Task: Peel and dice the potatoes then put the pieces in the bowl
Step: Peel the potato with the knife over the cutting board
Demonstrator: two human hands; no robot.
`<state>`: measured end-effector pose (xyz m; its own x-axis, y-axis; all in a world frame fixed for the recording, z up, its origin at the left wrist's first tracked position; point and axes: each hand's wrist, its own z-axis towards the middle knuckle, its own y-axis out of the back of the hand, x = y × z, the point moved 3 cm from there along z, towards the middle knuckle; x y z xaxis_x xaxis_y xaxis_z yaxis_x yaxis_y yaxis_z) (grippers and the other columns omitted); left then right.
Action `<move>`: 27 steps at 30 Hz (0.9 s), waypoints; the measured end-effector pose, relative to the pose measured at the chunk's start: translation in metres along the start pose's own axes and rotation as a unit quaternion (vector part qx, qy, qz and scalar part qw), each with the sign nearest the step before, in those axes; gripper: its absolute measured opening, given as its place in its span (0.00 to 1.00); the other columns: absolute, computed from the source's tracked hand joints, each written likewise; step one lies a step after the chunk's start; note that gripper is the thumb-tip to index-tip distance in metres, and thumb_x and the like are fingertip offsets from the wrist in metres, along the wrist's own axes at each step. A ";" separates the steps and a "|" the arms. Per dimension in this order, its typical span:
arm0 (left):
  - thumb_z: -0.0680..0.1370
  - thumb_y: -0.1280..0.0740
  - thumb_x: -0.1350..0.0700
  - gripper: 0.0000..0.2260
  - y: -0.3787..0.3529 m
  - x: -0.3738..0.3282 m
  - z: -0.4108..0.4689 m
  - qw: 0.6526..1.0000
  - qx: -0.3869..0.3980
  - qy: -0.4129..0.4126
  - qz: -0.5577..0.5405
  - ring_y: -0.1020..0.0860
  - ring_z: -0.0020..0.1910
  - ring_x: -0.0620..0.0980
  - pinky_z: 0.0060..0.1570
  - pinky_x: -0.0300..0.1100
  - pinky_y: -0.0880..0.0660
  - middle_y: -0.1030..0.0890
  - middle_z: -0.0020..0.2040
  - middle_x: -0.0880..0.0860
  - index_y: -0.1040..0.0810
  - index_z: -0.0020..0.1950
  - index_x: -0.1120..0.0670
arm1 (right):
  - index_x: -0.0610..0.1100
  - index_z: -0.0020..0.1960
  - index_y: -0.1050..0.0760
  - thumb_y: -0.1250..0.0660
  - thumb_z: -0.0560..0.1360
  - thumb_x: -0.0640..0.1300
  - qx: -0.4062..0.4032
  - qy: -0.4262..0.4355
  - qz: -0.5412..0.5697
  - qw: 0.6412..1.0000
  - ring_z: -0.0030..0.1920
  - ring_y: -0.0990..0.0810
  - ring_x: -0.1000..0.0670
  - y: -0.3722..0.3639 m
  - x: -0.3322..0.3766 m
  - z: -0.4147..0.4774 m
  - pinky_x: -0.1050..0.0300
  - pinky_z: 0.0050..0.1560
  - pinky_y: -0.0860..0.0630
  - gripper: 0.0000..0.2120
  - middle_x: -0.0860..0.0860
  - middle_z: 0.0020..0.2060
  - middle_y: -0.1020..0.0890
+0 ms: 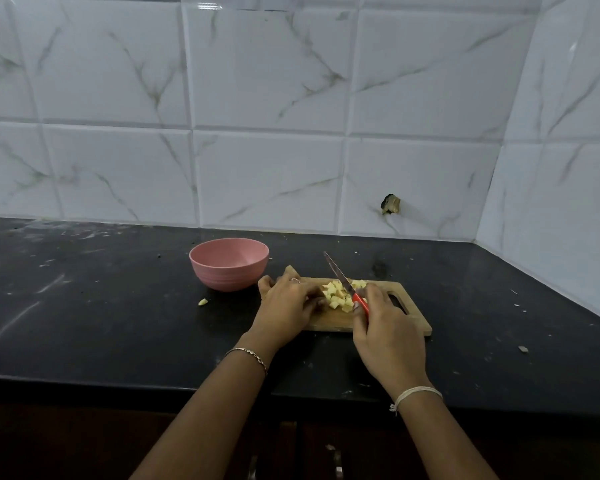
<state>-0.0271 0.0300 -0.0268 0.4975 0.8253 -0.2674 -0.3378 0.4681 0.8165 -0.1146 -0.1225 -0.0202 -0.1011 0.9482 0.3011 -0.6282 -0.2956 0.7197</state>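
Potato dice (340, 296) lay heaped on cutting board (392, 325) beside pink bowl (229, 268), right hand (385, 337) gripping red-handled knife (342, 277) among them, left hand (288, 304) curled at the pile's edge (hold not discernible), where fingertips so near the blade risked a cut.

- Two grips, both a person's bare hands: the left grip (288, 303) and the right grip (385, 334).
- One knife (340, 277), with a red handle.
- One pink bowl (229, 271).
- One wooden cutting board (414, 321).
- One heap of diced potato pieces (336, 296) on the board. The cubes overlap and cannot be counted singly, but well over ten show.
- One stray potato piece (203, 301) on the one dark table (101, 306), apart from the board.
- One ring (295, 279), on the left grip.
- Two wrist bands: one chain bracelet (248, 353) on the left wrist and one white thread band (418, 393) on the right.
- One broken hole (390, 204) in the wall tiles.
- One pale scrap (523, 348) towards the table's right side.
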 end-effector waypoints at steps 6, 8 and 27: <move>0.79 0.36 0.48 0.06 0.003 -0.001 -0.004 0.999 -0.007 0.033 -0.022 0.30 0.60 0.45 0.63 0.54 0.44 0.22 0.54 0.43 0.23 0.55 0.42 | 0.50 0.58 0.30 0.41 0.81 0.48 0.004 0.006 -0.003 1.000 0.34 0.25 0.56 0.004 0.004 -0.002 0.61 0.33 0.26 0.07 0.54 0.40 0.22; 0.79 0.36 0.46 0.07 0.006 -0.002 -0.007 0.999 -0.013 0.034 0.011 0.31 0.60 0.46 0.60 0.52 0.44 0.23 0.55 0.44 0.20 0.55 0.44 | 0.50 0.58 0.30 0.41 0.81 0.48 0.008 0.016 -0.007 1.000 0.33 0.25 0.55 0.006 0.007 -0.003 0.58 0.35 0.23 0.07 0.51 0.41 0.21; 0.73 0.32 0.39 0.10 0.011 -0.001 -0.015 0.998 -0.010 0.063 -0.001 0.32 0.59 0.46 0.54 0.49 0.42 0.24 0.54 0.42 0.16 0.49 0.40 | 0.61 0.69 0.32 0.44 0.82 0.53 0.121 0.023 0.018 0.992 0.36 0.27 0.61 0.019 -0.007 -0.036 0.68 0.33 0.35 0.17 0.59 0.43 0.21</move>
<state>-0.0434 0.0395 -0.0252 0.3938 0.8568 -0.3328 -0.3528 0.4752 0.8060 -0.1535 -0.1302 -0.0310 -0.1589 0.9389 0.3054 -0.4211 -0.3442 0.8391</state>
